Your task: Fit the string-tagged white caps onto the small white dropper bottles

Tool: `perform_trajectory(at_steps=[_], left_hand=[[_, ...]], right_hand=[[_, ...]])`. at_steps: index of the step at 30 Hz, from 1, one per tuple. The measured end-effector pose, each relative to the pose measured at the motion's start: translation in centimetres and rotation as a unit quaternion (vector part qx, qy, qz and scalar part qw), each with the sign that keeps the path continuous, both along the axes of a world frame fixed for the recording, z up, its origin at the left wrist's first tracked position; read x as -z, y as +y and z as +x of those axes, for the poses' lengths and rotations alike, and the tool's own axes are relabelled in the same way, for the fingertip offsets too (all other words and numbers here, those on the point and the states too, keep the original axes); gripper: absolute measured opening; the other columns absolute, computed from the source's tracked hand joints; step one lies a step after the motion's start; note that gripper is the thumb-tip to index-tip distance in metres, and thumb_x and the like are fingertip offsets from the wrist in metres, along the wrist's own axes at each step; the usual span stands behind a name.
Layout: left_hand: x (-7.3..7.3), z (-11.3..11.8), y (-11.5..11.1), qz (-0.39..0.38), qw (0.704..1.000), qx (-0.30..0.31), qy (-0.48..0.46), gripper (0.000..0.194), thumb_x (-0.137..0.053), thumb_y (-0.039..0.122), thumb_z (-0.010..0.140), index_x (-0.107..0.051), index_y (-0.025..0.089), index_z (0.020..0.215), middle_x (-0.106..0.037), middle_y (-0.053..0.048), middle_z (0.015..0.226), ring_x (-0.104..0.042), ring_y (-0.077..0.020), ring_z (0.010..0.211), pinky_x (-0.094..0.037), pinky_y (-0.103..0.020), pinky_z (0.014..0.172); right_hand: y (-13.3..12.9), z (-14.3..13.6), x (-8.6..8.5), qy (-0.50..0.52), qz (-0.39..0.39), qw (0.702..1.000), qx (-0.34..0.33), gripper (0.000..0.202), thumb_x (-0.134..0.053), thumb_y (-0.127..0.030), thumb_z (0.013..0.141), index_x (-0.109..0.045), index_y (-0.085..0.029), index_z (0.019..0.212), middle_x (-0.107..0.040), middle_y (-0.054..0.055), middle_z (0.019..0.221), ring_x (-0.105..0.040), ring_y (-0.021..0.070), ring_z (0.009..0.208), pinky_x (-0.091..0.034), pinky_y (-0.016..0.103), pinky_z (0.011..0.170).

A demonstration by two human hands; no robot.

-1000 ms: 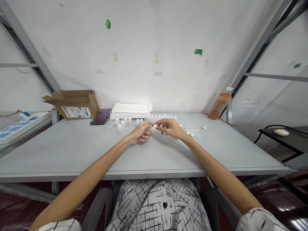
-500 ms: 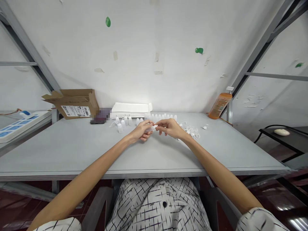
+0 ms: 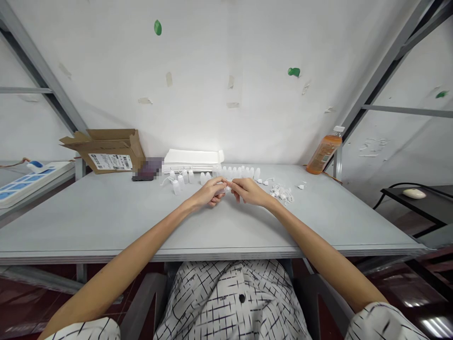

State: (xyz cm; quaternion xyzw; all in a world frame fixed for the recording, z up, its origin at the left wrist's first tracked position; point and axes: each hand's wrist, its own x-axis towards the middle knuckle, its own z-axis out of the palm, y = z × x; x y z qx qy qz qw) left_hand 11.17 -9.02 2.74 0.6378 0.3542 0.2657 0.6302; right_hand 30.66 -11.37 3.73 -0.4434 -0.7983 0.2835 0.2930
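Smooth grey tabletop (image 3: pixel 226 226), rounded translucent bottles (image 3: pixel 176 187).

I'm at what looks like a small workshop bench: a plain grey desk (image 3: pixel 141 226) in a metal frame (image 3: pixel 380 61), against a scuffed white wall (image 3: pixel 198 66) with tape scraps, holding rows of small white bottles (image 3: pixel 244 172), a cardboard box (image 3: pixel 115 148) and a pile of white cords (image 3: pixel 282 192).

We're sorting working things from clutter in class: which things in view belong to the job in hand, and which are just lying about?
Likely in the job:
left hand
right hand
small white bottles
white corded pieces

Likely just lying about:
carton
orange bottle
mouse
power strip
white stack
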Motion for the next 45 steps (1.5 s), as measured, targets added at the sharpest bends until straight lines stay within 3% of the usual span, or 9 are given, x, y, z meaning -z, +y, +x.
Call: perform_trajectory(at_steps=[8, 13, 18, 21, 24, 28, 35, 41, 45], left_hand=[[0.9, 0.1, 0.0, 0.180, 0.982, 0.002, 0.056, 0.034, -0.066, 0.047, 0.087, -0.054, 0.020, 0.103, -0.056, -0.003, 0.093, -0.044, -0.0070, 0.057, -0.034, -0.016, 0.041], [0.7, 0.0, 0.0, 0.192, 0.979, -0.012, 0.062, 0.039, -0.069, 0.051, 0.084, -0.054, 0.022, 0.105, -0.056, -0.011, 0.119, -0.061, -0.0210, 0.094, -0.037, -0.013, 0.043], [0.5, -0.1, 0.2, 0.158, 0.987, 0.002, 0.044, 0.035, -0.069, 0.044, 0.086, -0.050, 0.021, 0.104, -0.063, -0.006, 0.094, -0.044, -0.0052, 0.047, -0.031, -0.017, 0.039], [0.4, -0.2, 0.2, 0.178, 0.983, 0.024, 0.043, 0.031, -0.064, 0.046, 0.090, -0.055, 0.019, 0.102, -0.056, 0.002, 0.068, -0.041, -0.0057, 0.042, -0.035, -0.019, 0.041], [0.1, -0.2, 0.1, 0.192, 0.981, 0.025, 0.034, 0.035, -0.063, 0.050, 0.091, -0.060, 0.016, 0.095, -0.050, 0.002, 0.063, -0.044, -0.0068, 0.045, -0.035, -0.020, 0.041], [-0.2, 0.0, 0.0, 0.126, 0.992, 0.008, -0.015, 0.035, -0.062, 0.050, 0.090, -0.058, 0.016, 0.087, -0.046, 0.003, 0.068, -0.043, -0.0061, 0.047, -0.035, -0.019, 0.039], [-0.9, 0.0, 0.0, -0.042, 0.993, -0.013, -0.111, 0.022, -0.057, 0.038, 0.087, -0.056, 0.017, 0.087, -0.036, 0.004, 0.065, -0.037, -0.0077, 0.047, -0.032, -0.018, 0.038], [-1.0, -0.3, 0.1, -0.067, 0.986, -0.013, -0.153, 0.014, -0.057, 0.032, 0.085, -0.050, 0.019, 0.086, -0.040, 0.003, 0.068, -0.039, -0.0085, 0.048, -0.034, -0.018, 0.038], [-0.7, -0.3, 0.2, -0.034, 0.989, 0.008, -0.147, 0.021, -0.062, 0.036, 0.086, -0.050, 0.020, 0.093, -0.048, 0.002, 0.075, -0.045, -0.0080, 0.049, -0.036, -0.019, 0.039]], right_hand=[[0.1, 0.1, 0.0, -0.011, -0.023, 1.000, 0.017, 0.054, -0.037, -0.058, 0.101, -0.043, -0.021, 0.062, -0.050, -0.003, 0.047, -0.048, 0.0111, 0.046, -0.037, 0.025, 0.055], [0.1, 0.2, -0.2, 0.003, -0.015, 1.000, 0.021, 0.053, -0.041, -0.057, 0.100, -0.049, -0.019, 0.064, -0.055, -0.001, 0.054, -0.052, 0.0110, 0.049, -0.038, 0.025, 0.056], [0.1, 0.5, -0.4, 0.016, -0.029, 0.999, 0.002, 0.048, -0.049, -0.057, 0.096, -0.054, -0.017, 0.069, -0.060, 0.001, 0.065, -0.056, 0.0100, 0.050, -0.039, 0.024, 0.052], [0.3, 0.5, -0.3, 0.026, -0.050, 0.998, -0.004, 0.052, -0.048, -0.057, 0.097, -0.055, -0.017, 0.066, -0.058, 0.001, 0.062, -0.055, 0.0102, 0.048, -0.040, 0.024, 0.050], [0.5, 0.5, -0.1, 0.048, -0.080, 0.996, 0.010, 0.056, -0.046, -0.062, 0.096, -0.058, -0.016, 0.067, -0.057, 0.002, 0.060, -0.055, 0.0113, 0.048, -0.040, 0.024, 0.046], [0.6, 0.6, -0.3, 0.082, -0.073, 0.993, 0.043, 0.059, -0.041, -0.063, 0.098, -0.062, -0.015, 0.072, -0.058, 0.003, 0.062, -0.054, 0.0106, 0.046, -0.038, 0.025, 0.045], [0.7, 1.0, -0.8, 0.032, 0.125, 0.986, 0.105, 0.029, -0.051, -0.036, 0.097, -0.072, -0.018, 0.088, -0.067, 0.005, 0.088, -0.056, 0.0144, 0.070, -0.043, 0.028, 0.065], [0.6, 0.8, -0.4, 0.048, 0.114, 0.990, 0.065, 0.026, -0.050, -0.029, 0.096, -0.075, -0.021, 0.095, -0.070, 0.007, 0.100, -0.063, 0.0169, 0.083, -0.045, 0.027, 0.064], [0.7, 0.5, 0.2, 0.002, 0.191, 0.976, 0.103, 0.018, -0.058, -0.028, 0.092, -0.074, -0.020, 0.092, -0.071, 0.007, 0.095, -0.064, 0.0164, 0.078, -0.042, 0.026, 0.061]])
